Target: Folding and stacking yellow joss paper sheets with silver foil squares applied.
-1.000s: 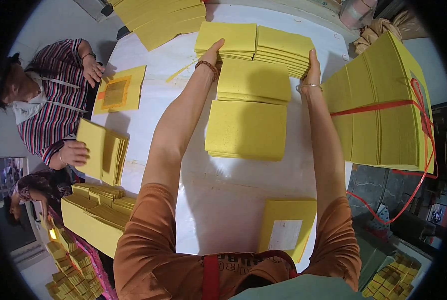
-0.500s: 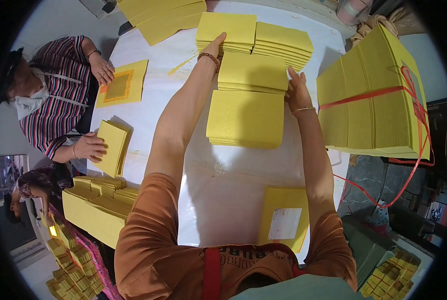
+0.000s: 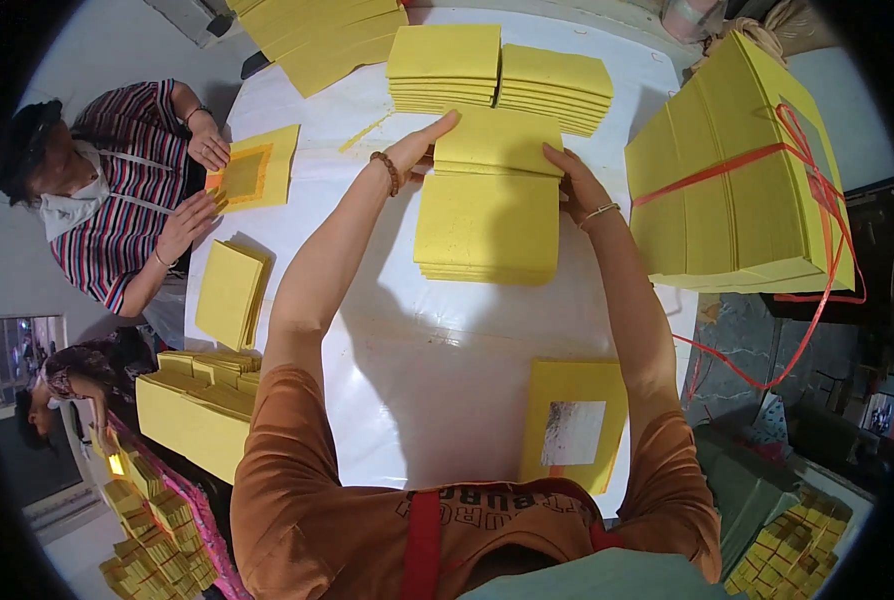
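A stack of folded yellow paper [image 3: 497,138] lies in the middle of the table, between my hands. My left hand [image 3: 417,152] grips its left edge, thumb up by the top corner and fingers partly hidden at the side. At the right edge my right hand [image 3: 581,184] closes on the same stack, its thumb over the top. A nearer yellow stack [image 3: 487,228] sits against this one on my side. Just beyond are two more neat stacks, a left one [image 3: 443,52] and a right one [image 3: 555,78].
At the right stands a large yellow bundle [image 3: 727,180] tied with red strap. A yellow sheet with a pale square [image 3: 535,412] lies near me. Left, a co-worker in stripes [image 3: 127,180] handles a yellow sheet [image 3: 279,170]; a small pile [image 3: 229,295] and a larger pile [image 3: 192,420] are nearby.
My left hand has come back from the far left stack to the middle stack's left edge. My right thumb now lies over its top. The co-worker's lower hand has left the small pile.
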Action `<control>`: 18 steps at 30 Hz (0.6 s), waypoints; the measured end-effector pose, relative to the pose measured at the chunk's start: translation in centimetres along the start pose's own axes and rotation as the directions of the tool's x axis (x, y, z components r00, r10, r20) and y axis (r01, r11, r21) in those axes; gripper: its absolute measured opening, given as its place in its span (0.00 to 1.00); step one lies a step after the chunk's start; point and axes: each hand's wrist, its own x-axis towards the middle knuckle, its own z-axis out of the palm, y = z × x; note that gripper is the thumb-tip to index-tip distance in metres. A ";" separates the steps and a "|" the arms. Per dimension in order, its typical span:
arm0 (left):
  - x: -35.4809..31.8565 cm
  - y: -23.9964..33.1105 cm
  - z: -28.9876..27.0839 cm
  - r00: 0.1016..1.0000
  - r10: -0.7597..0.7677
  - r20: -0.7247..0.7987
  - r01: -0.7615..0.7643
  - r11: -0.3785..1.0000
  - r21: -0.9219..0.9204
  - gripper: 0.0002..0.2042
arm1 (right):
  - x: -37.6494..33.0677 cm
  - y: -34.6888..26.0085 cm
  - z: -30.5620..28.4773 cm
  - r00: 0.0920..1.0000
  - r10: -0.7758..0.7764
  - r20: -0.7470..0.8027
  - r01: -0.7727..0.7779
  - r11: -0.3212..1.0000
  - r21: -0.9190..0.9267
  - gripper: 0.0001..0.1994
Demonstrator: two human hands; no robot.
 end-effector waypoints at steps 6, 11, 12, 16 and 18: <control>0.0 0.8 1.1 0.998 0.035 0.044 -0.036 0.999 0.026 0.27 | -1.4 -0.5 1.1 0.994 -0.034 0.101 0.034 0.999 0.003 0.30; 3.1 0.7 0.5 0.973 -0.034 0.227 0.048 0.997 -0.057 0.30 | -1.9 -1.0 0.7 0.996 -0.085 0.005 0.084 0.994 0.072 0.29; 3.4 1.5 1.3 0.968 -0.084 0.238 0.091 0.996 -0.015 0.28 | -1.8 -0.9 0.0 0.996 -0.084 -0.003 0.084 0.994 0.073 0.29; 3.8 2.4 4.7 0.962 -0.041 0.270 0.068 0.993 -0.093 0.24 | -1.3 -0.9 -2.6 0.989 -0.119 -0.088 0.134 0.972 0.195 0.30; 4.1 2.4 5.4 0.961 -0.029 0.276 0.042 0.998 -0.041 0.25 | -1.3 -1.0 -3.4 0.985 -0.112 -0.129 0.140 0.962 0.234 0.30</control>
